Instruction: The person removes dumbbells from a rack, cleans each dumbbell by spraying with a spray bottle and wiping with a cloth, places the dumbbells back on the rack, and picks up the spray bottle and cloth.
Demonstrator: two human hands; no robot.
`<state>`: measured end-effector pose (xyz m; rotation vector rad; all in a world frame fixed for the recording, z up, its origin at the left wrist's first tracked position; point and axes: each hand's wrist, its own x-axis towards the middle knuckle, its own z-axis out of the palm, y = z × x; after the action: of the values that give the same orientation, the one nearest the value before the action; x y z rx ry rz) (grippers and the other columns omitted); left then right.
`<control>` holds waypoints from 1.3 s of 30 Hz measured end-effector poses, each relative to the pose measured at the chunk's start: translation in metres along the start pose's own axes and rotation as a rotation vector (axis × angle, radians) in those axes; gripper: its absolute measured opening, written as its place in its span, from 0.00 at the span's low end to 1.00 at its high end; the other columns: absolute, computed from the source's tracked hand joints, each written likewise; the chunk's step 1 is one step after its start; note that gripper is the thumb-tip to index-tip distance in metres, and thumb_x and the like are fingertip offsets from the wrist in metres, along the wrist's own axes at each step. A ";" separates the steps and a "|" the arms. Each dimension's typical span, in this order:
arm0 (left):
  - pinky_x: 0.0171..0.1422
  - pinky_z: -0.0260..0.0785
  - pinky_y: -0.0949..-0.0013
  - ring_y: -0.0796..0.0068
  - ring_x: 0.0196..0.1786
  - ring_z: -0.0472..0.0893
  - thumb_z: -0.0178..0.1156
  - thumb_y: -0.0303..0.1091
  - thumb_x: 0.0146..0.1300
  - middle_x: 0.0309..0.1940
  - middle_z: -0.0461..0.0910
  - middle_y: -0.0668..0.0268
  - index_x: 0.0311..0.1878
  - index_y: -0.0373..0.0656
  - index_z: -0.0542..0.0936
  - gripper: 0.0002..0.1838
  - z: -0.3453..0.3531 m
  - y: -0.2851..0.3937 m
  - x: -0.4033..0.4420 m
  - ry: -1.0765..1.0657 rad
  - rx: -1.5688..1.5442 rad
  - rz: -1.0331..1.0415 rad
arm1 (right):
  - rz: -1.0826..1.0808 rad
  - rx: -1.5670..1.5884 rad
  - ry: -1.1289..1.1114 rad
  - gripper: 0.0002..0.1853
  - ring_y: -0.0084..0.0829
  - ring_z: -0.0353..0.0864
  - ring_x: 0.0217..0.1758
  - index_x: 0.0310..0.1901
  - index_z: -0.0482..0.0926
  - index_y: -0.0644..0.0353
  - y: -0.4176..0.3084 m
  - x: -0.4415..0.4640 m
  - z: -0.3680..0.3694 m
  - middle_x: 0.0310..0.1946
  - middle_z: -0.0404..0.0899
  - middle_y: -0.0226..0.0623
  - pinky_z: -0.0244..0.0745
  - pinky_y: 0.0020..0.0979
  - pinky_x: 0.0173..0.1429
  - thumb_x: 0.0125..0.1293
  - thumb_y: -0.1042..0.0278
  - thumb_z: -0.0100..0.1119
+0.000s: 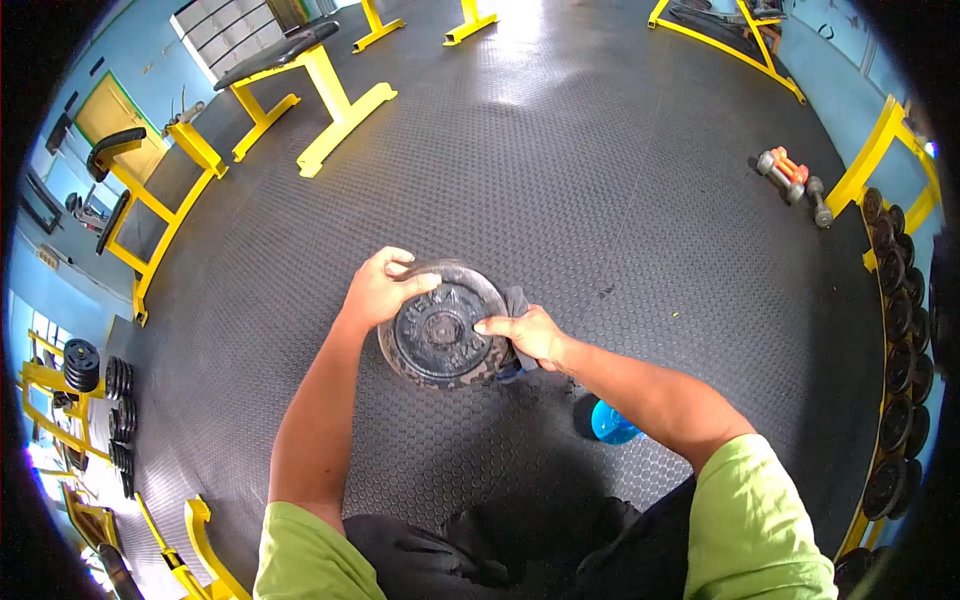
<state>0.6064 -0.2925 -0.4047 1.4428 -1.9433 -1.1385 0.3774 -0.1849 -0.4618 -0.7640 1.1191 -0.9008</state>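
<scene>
A worn black weight plate (pixel 443 328) with raised lettering is held up in front of me, its flat face toward the camera. My left hand (pixel 385 288) grips its upper left rim, thumb across the face and fingers over the edge. On the right side, my right hand (pixel 525 334) pinches the rim with the thumb on the face. A dark grey cloth (pixel 517 303) is bunched between the right hand and the plate's edge. Most of the right fingers are hidden behind the plate and cloth.
A blue bottle or container (pixel 612 424) is on the black rubber floor (pixel 560 220) below my right forearm. Several dumbbells (pixel 790 180) lie at the right. A rack of weight plates (pixel 897 340) lines the right wall. Yellow benches (pixel 325 100) stand at the upper left.
</scene>
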 end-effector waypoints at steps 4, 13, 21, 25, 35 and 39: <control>0.59 0.70 0.64 0.66 0.54 0.79 0.69 0.59 0.54 0.49 0.82 0.57 0.51 0.36 0.79 0.35 0.002 -0.022 0.008 0.219 0.103 -0.121 | 0.083 -0.168 0.290 0.35 0.36 0.82 0.50 0.52 0.77 0.77 -0.018 0.029 0.011 0.49 0.82 0.48 0.77 0.36 0.55 0.49 0.54 0.74; 0.67 0.62 0.59 0.59 0.64 0.72 0.53 0.57 0.69 0.60 0.76 0.54 0.63 0.39 0.74 0.32 0.000 -0.070 0.055 0.402 -0.270 -0.327 | 0.008 0.037 0.283 0.38 0.41 0.83 0.48 0.51 0.74 0.83 -0.041 0.111 0.016 0.49 0.81 0.52 0.78 0.39 0.54 0.51 0.52 0.72; 0.55 0.65 0.53 0.58 0.52 0.76 0.61 0.35 0.57 0.47 0.79 0.62 0.47 0.46 0.79 0.14 0.060 0.011 0.010 0.648 0.552 0.691 | -0.097 -0.971 0.353 0.33 0.51 0.83 0.50 0.44 0.82 0.71 -0.086 0.069 0.007 0.44 0.82 0.58 0.77 0.42 0.53 0.55 0.42 0.67; 0.49 0.66 0.54 0.54 0.43 0.75 0.66 0.34 0.49 0.37 0.74 0.59 0.38 0.44 0.76 0.14 0.151 0.044 -0.045 0.208 0.385 0.673 | -0.256 -0.926 0.202 0.23 0.35 0.83 0.35 0.37 0.84 0.68 -0.120 0.042 -0.043 0.30 0.85 0.46 0.77 0.37 0.44 0.53 0.51 0.71; 0.70 0.63 0.52 0.44 0.67 0.67 0.81 0.50 0.36 0.64 0.63 0.44 0.74 0.36 0.46 0.68 0.288 0.048 -0.119 -0.567 0.376 0.185 | -0.022 -1.079 0.161 0.30 0.37 0.82 0.42 0.42 0.83 0.70 -0.148 -0.071 -0.119 0.38 0.84 0.47 0.74 0.37 0.48 0.53 0.46 0.71; 0.67 0.65 0.54 0.45 0.64 0.70 0.77 0.41 0.43 0.63 0.67 0.46 0.74 0.40 0.47 0.60 0.319 0.050 -0.120 -0.337 0.201 0.199 | -0.008 -1.155 0.133 0.27 0.38 0.82 0.41 0.41 0.84 0.69 -0.131 -0.070 -0.133 0.38 0.84 0.47 0.74 0.38 0.47 0.54 0.48 0.71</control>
<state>0.3770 -0.0654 -0.5255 1.1737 -2.4348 -1.1805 0.2093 -0.1894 -0.3551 -1.6455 1.7544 -0.2262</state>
